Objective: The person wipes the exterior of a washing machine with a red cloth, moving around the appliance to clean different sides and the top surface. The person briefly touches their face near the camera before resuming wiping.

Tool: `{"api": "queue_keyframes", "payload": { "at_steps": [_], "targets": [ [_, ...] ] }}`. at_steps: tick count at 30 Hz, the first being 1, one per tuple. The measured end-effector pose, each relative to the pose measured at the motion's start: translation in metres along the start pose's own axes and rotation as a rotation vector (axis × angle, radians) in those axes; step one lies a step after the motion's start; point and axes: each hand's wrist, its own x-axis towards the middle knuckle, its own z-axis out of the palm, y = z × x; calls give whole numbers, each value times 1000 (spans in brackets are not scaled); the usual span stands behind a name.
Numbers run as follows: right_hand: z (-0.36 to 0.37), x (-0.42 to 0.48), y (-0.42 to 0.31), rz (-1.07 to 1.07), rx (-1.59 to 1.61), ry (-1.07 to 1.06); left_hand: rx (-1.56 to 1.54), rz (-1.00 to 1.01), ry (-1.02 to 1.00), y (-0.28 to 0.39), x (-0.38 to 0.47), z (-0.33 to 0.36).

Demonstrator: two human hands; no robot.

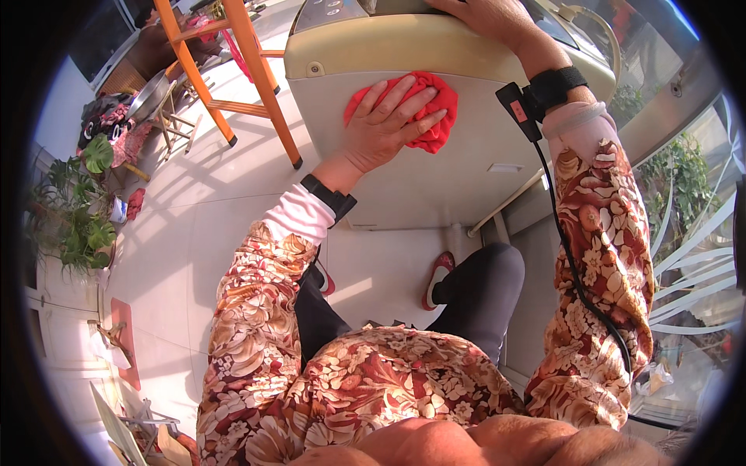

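Observation:
My left hand (382,122) presses a bunched red cloth (440,131) flat against the pale side panel (408,186) of a washing machine, its fingers spread over the cloth. My right hand (495,20) rests on the machine's yellowed top rim (373,46); its fingertips are cut off by the upper edge of the view. Both wrists carry black straps, and a black cable (553,204) runs down my right sleeve from a small device. Part of a control panel (332,13) with knobs shows at the top.
An orange stepladder (256,58) stands left of the machine. Farther left are a folding stool (172,125), a metal basin (148,96) and potted plants (87,227). A grey hose (606,35) curves at the machine's right, near glass panes. A pipe (501,201) slants below.

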Motion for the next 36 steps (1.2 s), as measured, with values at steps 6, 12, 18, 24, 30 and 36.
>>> {"api": "queue_keyframes", "payload": {
  "at_steps": [6, 12, 18, 24, 30, 36],
  "targets": [
    [-6, -3, 0, 4, 9, -30, 29, -159, 32, -68, -59, -30],
    [4, -1, 14, -55, 19, 56, -70, -262, 173, -91, -23, -36],
    [8, 3, 28, 123, 166, 109, -44, -165, 81, -89, 71, -51],
    [21, 14, 43, 315, 834, 127, -222, -167, -138, -60, 148, -15],
    [19, 1, 87, -261, 128, 252, -214, -158, -137, -35, 162, 3],
    [4, -28, 110, -283, -418, 96, -486, -258, -241, -74, 138, 7]
  ]
}}
